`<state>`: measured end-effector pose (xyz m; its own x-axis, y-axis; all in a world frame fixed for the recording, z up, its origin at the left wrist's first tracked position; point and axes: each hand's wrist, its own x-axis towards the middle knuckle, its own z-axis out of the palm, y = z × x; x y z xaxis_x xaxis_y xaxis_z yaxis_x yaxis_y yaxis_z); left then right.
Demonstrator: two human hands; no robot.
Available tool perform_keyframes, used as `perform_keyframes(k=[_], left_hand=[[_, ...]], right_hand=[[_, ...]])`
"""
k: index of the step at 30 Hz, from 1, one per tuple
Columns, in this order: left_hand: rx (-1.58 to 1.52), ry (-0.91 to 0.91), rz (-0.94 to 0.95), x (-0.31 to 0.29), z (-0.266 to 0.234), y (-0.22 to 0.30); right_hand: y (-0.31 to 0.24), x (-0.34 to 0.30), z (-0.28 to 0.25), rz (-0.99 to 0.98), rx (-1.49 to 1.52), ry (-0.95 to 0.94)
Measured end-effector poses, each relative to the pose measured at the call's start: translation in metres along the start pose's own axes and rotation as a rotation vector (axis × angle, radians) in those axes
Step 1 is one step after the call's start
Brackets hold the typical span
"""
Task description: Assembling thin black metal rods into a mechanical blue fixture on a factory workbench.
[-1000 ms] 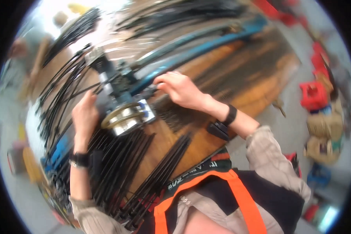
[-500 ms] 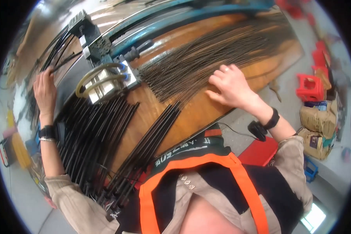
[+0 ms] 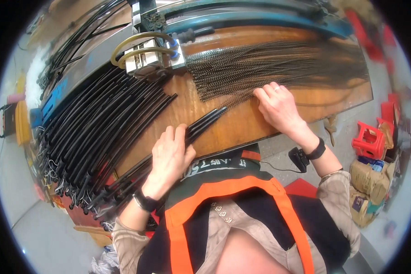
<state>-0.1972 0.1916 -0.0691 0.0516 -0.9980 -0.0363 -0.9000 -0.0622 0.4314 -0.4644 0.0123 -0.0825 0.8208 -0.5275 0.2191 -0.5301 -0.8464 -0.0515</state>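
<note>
My left hand (image 3: 170,150) lies palm down over a small bundle of black tubes (image 3: 208,119) near the table's front edge. Its fingers curl over them, though the fingertips are partly hidden. Dark coiled wires (image 3: 239,97) stick out of the tubes' far right ends. My right hand (image 3: 278,107) is closed with a pinch around these wires, a short way from the tube ends. Behind it spreads a wide layer of similar coiled wires (image 3: 255,61). To the left, many more black tubes (image 3: 100,118) lie side by side, slanting toward me.
A metal clamp-like machine (image 3: 146,59) with yellowish hoses stands beyond the tubes, beside a blue rail (image 3: 251,20). All this rests on a brown wooden tabletop (image 3: 306,98). A red stool (image 3: 369,140) and brown packages (image 3: 370,180) stand off to the right.
My left hand has come from a dark rod at the far left to the small tube bundle. My right hand has closed on the wires. The view has shifted.
</note>
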Motion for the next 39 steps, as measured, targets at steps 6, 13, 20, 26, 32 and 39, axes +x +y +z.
perform_keyframes(k=[6,13,20,26,32,39], left_hand=[[-0.010,-0.010,0.079,0.003,-0.012,-0.002],[-0.013,-0.001,0.049,-0.002,-0.007,-0.006],[0.068,0.219,0.278,-0.011,-0.029,-0.008],[0.319,0.252,0.093,-0.006,-0.033,-0.078],[0.293,0.391,0.034,-0.031,-0.021,-0.103],[0.084,0.289,0.087,-0.031,-0.030,-0.060]], right_hand=[[-0.009,-0.008,0.004,0.040,0.161,0.096],[-0.013,-0.002,-0.010,-0.144,0.274,-0.057],[-0.046,0.017,-0.017,-0.149,0.497,-0.283],[-0.055,0.050,-0.013,-0.194,0.612,-0.436],[-0.048,0.098,-0.021,0.020,0.710,-0.417],[-0.059,0.104,0.005,0.031,0.817,-0.272]])
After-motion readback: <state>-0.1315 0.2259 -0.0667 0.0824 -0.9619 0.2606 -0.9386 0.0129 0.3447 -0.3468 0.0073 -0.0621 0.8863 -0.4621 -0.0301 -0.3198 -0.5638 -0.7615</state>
